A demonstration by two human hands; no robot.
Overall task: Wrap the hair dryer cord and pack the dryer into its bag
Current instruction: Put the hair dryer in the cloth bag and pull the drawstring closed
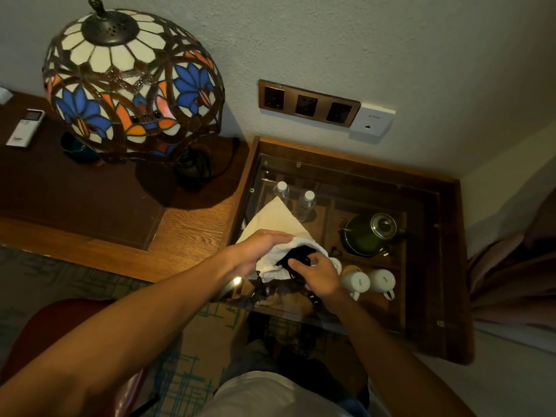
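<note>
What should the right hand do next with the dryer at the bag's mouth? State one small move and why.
Probably push the black dryer deeper into the white bag. Part of it sticks out of the opening, the right hand grips that exposed end, and the left hand holds the bag's mouth gathered around it, so the bag is braced for a push.

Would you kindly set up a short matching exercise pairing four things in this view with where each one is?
Things:
1. white bag
2. remote control
3. kettle
4. stained-glass lamp

Places:
A. under the glass top, beside the mugs
B. far left of the desk
C. on the desk, by the wall
D. held in the left hand

Pairs: 1-D, 2-B, 3-A, 4-C
</note>
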